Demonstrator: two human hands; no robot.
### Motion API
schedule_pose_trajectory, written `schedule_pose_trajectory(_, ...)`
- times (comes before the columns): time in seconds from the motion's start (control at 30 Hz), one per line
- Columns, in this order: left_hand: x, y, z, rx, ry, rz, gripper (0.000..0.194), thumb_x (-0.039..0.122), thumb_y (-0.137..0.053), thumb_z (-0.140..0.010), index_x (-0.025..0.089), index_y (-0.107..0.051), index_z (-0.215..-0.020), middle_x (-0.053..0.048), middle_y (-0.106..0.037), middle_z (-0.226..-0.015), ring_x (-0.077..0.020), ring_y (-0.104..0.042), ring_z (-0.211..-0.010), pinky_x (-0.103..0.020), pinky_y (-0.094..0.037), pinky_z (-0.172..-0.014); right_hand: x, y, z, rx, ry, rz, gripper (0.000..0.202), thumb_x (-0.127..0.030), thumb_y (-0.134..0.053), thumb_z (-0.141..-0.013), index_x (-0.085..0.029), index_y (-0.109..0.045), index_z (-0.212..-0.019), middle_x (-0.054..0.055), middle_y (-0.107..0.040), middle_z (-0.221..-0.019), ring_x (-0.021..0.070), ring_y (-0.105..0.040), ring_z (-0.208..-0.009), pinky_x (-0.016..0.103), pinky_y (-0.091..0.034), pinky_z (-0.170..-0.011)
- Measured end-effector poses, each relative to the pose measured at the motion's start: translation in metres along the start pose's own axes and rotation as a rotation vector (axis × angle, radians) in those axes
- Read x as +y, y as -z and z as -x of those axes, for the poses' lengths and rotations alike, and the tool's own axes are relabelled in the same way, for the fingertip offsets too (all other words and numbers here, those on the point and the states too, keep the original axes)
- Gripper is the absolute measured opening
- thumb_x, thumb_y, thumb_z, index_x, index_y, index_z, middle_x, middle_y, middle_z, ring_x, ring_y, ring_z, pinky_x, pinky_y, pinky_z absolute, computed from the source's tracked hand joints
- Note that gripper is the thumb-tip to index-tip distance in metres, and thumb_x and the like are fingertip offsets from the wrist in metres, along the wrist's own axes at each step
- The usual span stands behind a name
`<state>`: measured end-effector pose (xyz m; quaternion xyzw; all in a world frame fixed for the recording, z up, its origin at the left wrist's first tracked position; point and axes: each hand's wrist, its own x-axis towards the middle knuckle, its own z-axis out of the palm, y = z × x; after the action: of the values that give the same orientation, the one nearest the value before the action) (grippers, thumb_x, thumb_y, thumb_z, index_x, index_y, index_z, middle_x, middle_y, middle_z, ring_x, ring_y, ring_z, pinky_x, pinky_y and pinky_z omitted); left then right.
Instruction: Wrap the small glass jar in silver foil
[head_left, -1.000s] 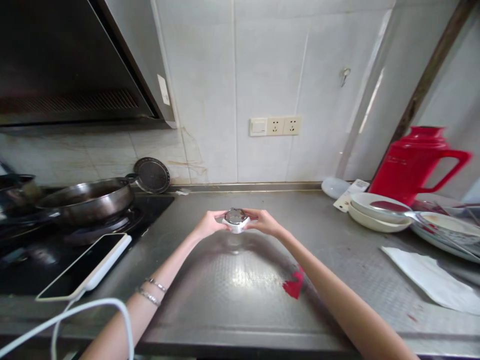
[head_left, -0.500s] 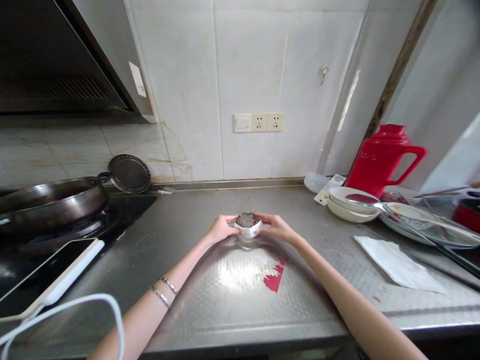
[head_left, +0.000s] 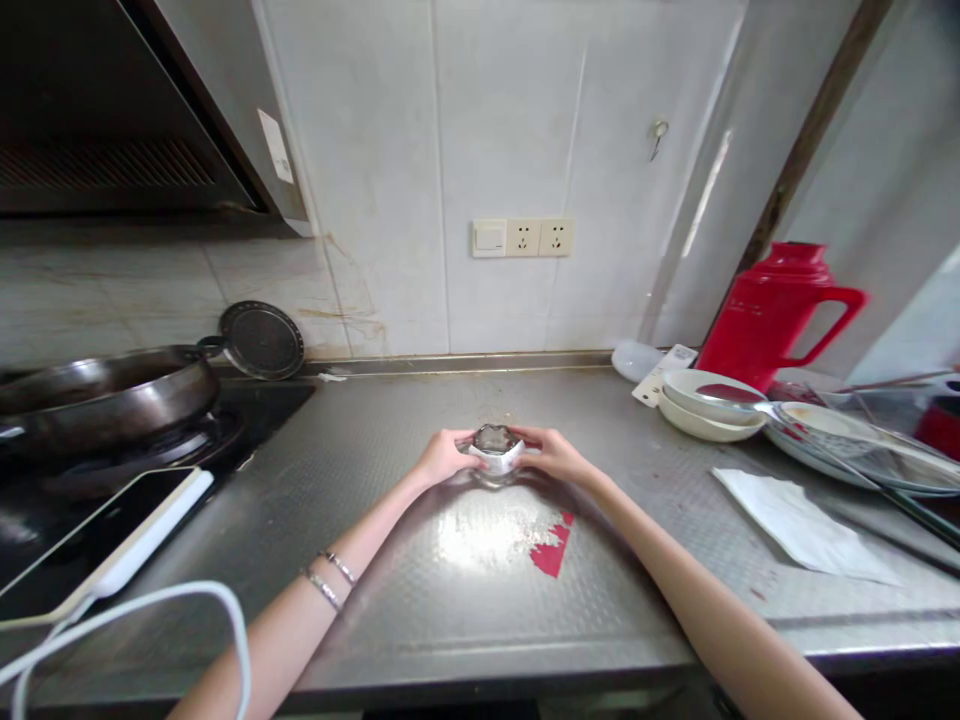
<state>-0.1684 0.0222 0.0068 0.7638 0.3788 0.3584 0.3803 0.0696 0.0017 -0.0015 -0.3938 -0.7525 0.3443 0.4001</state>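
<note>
Between my two hands, on the steel counter (head_left: 360, 610), is a small round glass-like dish (head_left: 496, 455) with a dark top and a white band round its front. My left hand (head_left: 448, 457) grips its left side, fingertips at the rim and thumb on the front. On the right side my right hand (head_left: 551, 455) holds it the same way. Just in front lies a torn red scrap (head_left: 551, 547). What the dark top is made of is too small to tell.
To the left are a pan (head_left: 105, 400) on the black hob, a phone (head_left: 97, 545) and a white cable (head_left: 172, 590). At the right stand a red thermos (head_left: 780, 315), stacked bowls (head_left: 705, 420), plates with utensils and a white napkin (head_left: 802, 525).
The view has shifted slightly. Both hands keep their hold on the dish, and more of its clear lower part shows beneath the white band.
</note>
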Motion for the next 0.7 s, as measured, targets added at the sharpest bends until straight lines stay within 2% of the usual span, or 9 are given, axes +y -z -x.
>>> schedule_pose_trajectory(0.2,-0.004,0.000,0.002,-0.007,-0.001,-0.013,0.055,0.025,-0.081,-0.055,0.019,-0.069,-0.109,-0.004,-0.070,-0.111,-0.0252,-0.063,-0.106,-0.034,-0.043,-0.098,-0.002,-0.002,0.000,-0.006,0.010,-0.012,0.059,-0.028,-0.077,-0.066,-0.018,-0.061,-0.122,0.008,-0.065,-0.120,0.0306,-0.060,-0.110,0.044,-0.045,-0.099)
schedule_pose_trajectory(0.5,-0.012,0.000,0.001,0.017,0.041,-0.072,0.063,0.030,-0.083,-0.052,0.018,-0.067,-0.112,-0.012,-0.058,-0.128,-0.0297,-0.051,-0.123,-0.041,-0.033,-0.108,0.000,-0.003,0.000,-0.038,0.005,-0.044,0.060,-0.030,-0.077,-0.067,-0.017,-0.060,-0.123,0.009,-0.064,-0.122,0.0302,-0.059,-0.112,0.044,-0.044,-0.100)
schedule_pose_trajectory(0.7,-0.011,0.000,0.001,0.016,0.036,-0.095,0.061,0.030,-0.083,-0.052,0.019,-0.068,-0.110,-0.011,-0.060,-0.125,-0.0305,-0.048,-0.126,-0.042,-0.032,-0.109,0.000,-0.003,0.001,-0.052,0.001,-0.058,0.062,-0.031,-0.077,-0.067,-0.017,-0.059,-0.124,0.009,-0.063,-0.123,0.0299,-0.059,-0.112,0.043,-0.044,-0.100)
